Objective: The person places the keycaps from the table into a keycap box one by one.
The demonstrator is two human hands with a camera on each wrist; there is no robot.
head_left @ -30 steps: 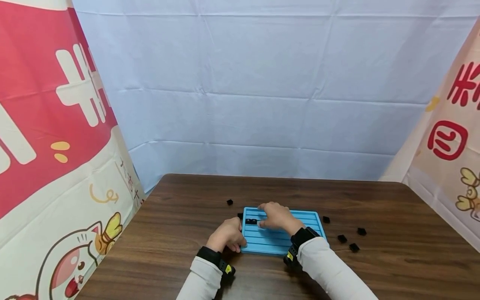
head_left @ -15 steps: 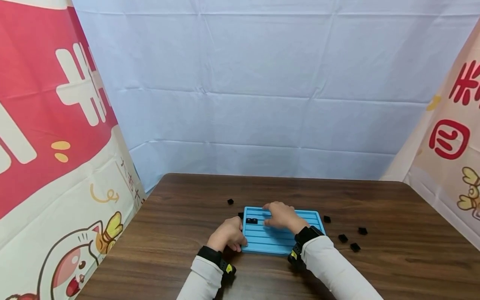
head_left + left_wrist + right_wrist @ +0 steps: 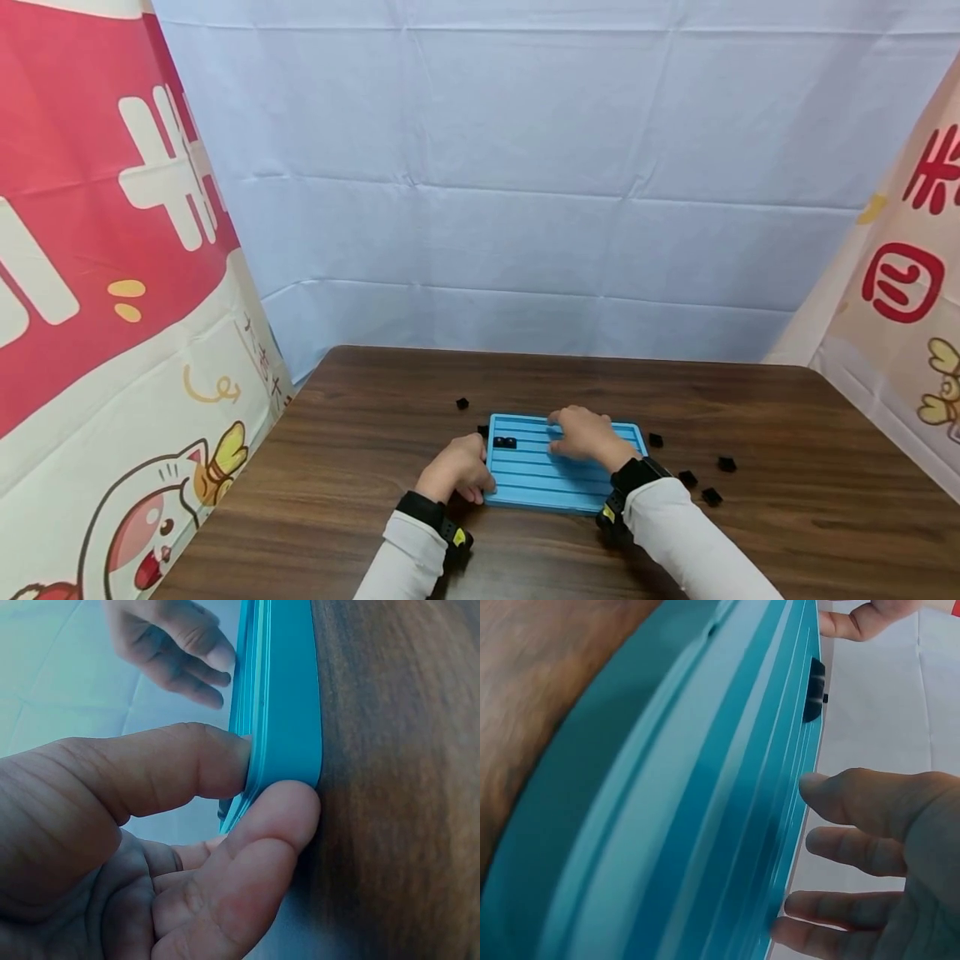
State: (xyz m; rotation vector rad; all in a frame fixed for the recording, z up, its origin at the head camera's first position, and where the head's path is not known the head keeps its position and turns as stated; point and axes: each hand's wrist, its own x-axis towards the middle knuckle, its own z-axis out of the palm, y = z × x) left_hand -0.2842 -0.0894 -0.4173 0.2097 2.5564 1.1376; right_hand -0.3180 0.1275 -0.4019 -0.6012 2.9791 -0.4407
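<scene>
A light blue ridged tray (image 3: 536, 492) lies on the brown table. Two small black blocks (image 3: 505, 442) sit side by side in one of its grooves near the left end. My left hand (image 3: 459, 468) pinches the tray's near left corner; in the left wrist view thumb (image 3: 217, 761) and finger (image 3: 281, 817) sit on either side of the rim. Over the tray's right half reaches my right hand (image 3: 588, 435), its fingers spread and relaxed. Nothing shows between those fingers in the right wrist view, where the fingertips (image 3: 817, 787) overlap the tray's far side.
Loose black blocks lie around the tray: one (image 3: 462, 403) beyond its far left corner, one (image 3: 482, 431) by the left edge behind the left hand, and several to the right, such as a block (image 3: 726, 463) farther out. A pale cloth (image 3: 525, 208) hangs behind the table (image 3: 390, 392).
My right hand has slid rightward above the tray, away from the two black blocks, which stay in their groove. The left hand keeps its place at the corner.
</scene>
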